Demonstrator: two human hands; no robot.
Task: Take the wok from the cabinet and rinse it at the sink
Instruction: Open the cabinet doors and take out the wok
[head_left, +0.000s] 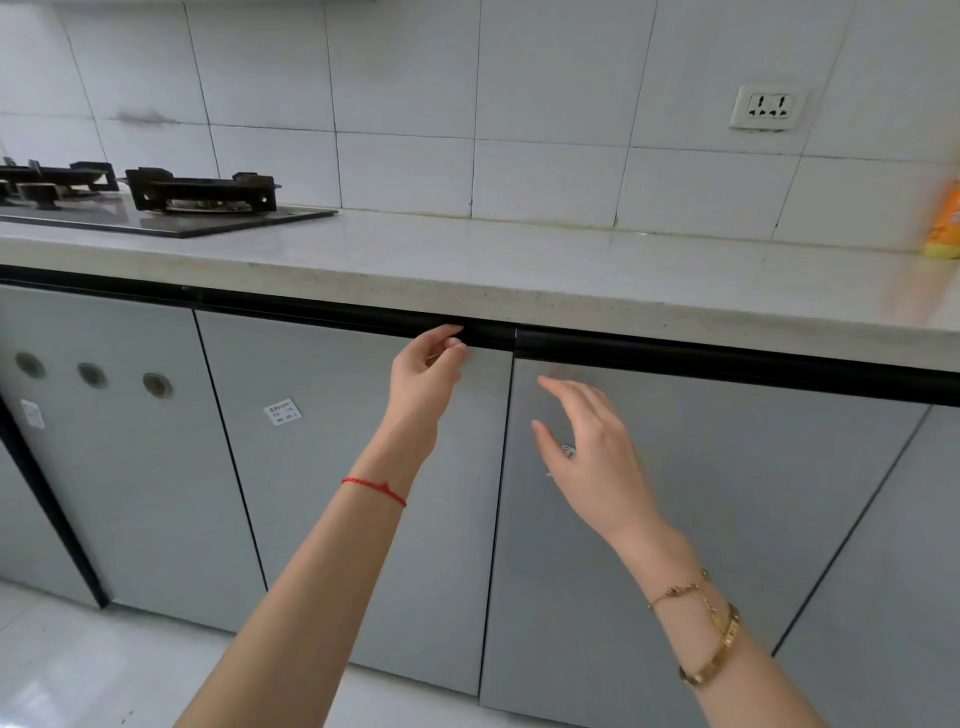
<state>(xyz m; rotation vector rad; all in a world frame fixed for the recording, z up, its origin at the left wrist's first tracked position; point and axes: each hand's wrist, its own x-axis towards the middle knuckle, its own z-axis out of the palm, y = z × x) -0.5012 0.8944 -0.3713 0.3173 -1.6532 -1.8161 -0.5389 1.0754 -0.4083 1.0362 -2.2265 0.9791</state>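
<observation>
grey cabinet door (363, 493), left hand (423, 384) fingers hooked over its top edge, right hand (592, 457) fingers apart

white sticker (282, 412) on grey cabinet door (353, 493) — small print | not legible

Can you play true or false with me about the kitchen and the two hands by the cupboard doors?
1. The left hand has its fingers at the top edge of a grey cabinet door. True.
2. The wok is sitting on the gas stove. False: the burners are bare, and no wok is in view.
3. The right hand is open, in front of the next door. True.
4. The cabinet doors are wide open. False: they look shut or barely cracked.
5. An orange bottle stands on the countertop at the far right. True.
</observation>
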